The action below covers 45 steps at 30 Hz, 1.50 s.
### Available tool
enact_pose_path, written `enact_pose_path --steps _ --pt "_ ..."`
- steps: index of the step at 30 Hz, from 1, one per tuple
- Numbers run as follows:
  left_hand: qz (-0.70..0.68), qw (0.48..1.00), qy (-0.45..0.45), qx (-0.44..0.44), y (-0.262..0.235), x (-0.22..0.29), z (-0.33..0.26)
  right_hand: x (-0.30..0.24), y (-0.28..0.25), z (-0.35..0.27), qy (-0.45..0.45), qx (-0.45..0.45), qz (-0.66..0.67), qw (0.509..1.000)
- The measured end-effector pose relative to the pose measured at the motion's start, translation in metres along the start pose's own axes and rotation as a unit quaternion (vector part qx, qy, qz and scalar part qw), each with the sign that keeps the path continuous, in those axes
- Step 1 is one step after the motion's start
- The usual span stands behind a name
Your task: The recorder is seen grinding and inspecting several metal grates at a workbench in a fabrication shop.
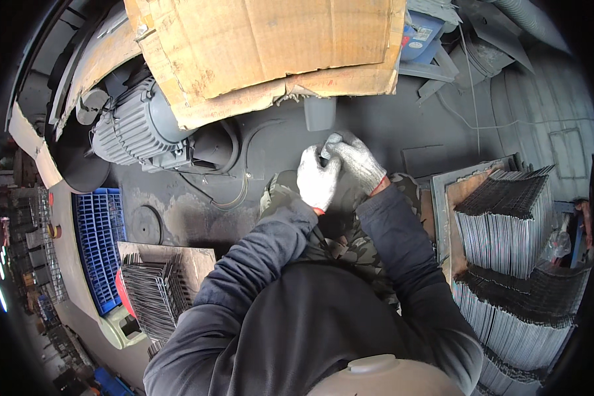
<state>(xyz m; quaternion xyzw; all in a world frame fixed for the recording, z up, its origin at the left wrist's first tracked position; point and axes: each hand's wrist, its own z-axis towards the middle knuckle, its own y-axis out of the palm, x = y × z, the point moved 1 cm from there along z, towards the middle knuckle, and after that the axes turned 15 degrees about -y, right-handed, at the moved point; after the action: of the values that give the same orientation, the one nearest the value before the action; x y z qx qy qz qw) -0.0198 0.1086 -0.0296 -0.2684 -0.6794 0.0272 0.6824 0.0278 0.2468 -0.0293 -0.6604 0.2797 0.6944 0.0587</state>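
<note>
In the head view the worker sits bent forward, both hands brought together above the lap. From where I stand, the left hand [318, 178], in a white knitted glove with a red-edged cuff, is half curled, and the right hand [358, 162], gloved the same way, bends its fingers in to meet it. The fingertips touch or nearly touch, as they would for fine two-handed work; whether a small piece is pinched there I cannot tell, the gloves cover it.

Just beyond them, nearest to both, a grey tapering spout-like part [320, 114] hangs below a large torn brown cardboard sheet [264, 39]. The cardboard is probably there as a makeshift shield. Left of it lies a grey ribbed electric motor [142, 122].

A tall stack of thin dark metal plates [503, 231] stands by the right arm and a smaller stack of dark thin metal pieces [153, 290] by the left, both presumably set within easy reach.

As for writing, faint reddish marks run along the cardboard's lower edge, and a blue container [421, 38] carries pale labels, all too small to read.
</note>
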Motion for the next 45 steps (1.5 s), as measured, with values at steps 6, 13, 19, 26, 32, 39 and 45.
enact_pose_path --steps 6,13,19,26,32,39,45 --pt "-0.147 0.966 -0.116 -0.177 -0.011 -0.008 0.026 -0.012 0.019 0.001 -0.006 0.035 0.012 0.999" --pt "-0.205 0.957 -0.111 -0.172 -0.012 -0.012 0.033 -0.023 0.035 -0.001 -0.069 0.046 -0.075 0.994" --pt "-0.211 0.948 -0.114 -0.209 -0.013 -0.009 0.034 -0.013 0.026 0.004 -0.047 0.025 -0.111 0.992" --pt "-0.165 0.967 -0.051 -0.184 -0.006 -0.018 0.037 -0.016 0.027 -0.002 -0.094 0.049 -0.102 0.989" --pt "-0.131 0.973 -0.07 -0.176 -0.011 -0.024 0.039 -0.009 0.026 -0.002 -0.093 0.04 -0.114 0.988" --pt "-0.147 0.973 -0.064 -0.164 -0.015 -0.019 0.036 0.006 0.026 0.001 -0.095 0.043 -0.107 0.989" --pt "-0.138 0.972 -0.063 -0.177 -0.017 -0.026 0.042 -0.014 0.04 0.0 -0.058 0.062 -0.138 0.987"
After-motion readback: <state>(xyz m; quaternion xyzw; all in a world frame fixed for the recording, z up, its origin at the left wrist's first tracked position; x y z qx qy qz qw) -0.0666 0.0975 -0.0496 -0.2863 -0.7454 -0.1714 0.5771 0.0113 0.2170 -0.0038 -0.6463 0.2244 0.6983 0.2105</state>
